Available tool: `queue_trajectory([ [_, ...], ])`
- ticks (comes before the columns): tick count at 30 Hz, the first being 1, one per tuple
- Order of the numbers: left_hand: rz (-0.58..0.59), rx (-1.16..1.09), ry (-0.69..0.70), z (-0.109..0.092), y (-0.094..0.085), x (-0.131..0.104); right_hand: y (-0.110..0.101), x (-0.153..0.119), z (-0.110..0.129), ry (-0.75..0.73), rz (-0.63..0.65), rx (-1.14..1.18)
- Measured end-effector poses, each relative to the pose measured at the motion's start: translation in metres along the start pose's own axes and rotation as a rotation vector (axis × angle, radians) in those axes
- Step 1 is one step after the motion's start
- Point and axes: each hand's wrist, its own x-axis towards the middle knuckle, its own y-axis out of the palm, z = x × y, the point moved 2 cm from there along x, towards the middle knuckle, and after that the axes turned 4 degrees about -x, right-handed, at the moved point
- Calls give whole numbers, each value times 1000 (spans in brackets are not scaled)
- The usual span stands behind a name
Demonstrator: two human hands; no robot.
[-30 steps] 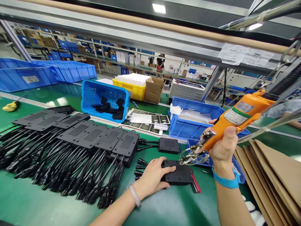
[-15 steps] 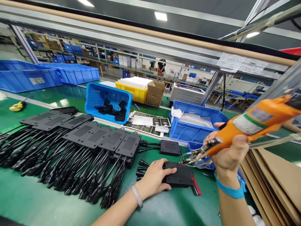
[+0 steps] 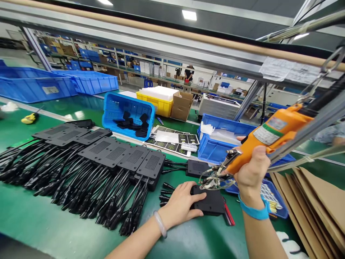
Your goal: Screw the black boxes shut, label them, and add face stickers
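My left hand grips the left end of a black plastic box, its thumb across the top. Short black cables with plugs stick out on the left, beyond the fingers. My right hand is wrapped around an orange electric screwdriver, held at a slant. Its tip end, tangled in clear tubing, is over the box's far left corner; whether the bit touches is hidden. A red-handled tool lies against the box's right side. Behind is another black box with cables.
Rows of black vented boxes with hanging cables cover the left side. Behind stand a light blue basket of black pieces, sticker sheets and a blue bin. Cardboard sheets lean at right, beside a small blue tray.
My right hand has brought the screwdriver leftward, shifting its tip from nearer the box's right side to the far left corner. My left hand keeps its grip. The view has shifted slightly.
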Motion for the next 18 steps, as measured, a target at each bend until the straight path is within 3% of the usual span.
queue_trajectory([
  [4,5,-16,-2,2,1,-2,0,-6,-7,16,35,-12],
  [10,116,31,-42,7,5,-1,6,-15,-4,-7,85,-7],
  [15,88,41,-54,9,9,2,4,-25,-2,-8,85,55],
  [18,67,45,-27,8,10,2,-2,-21,13,-35,24,65],
])
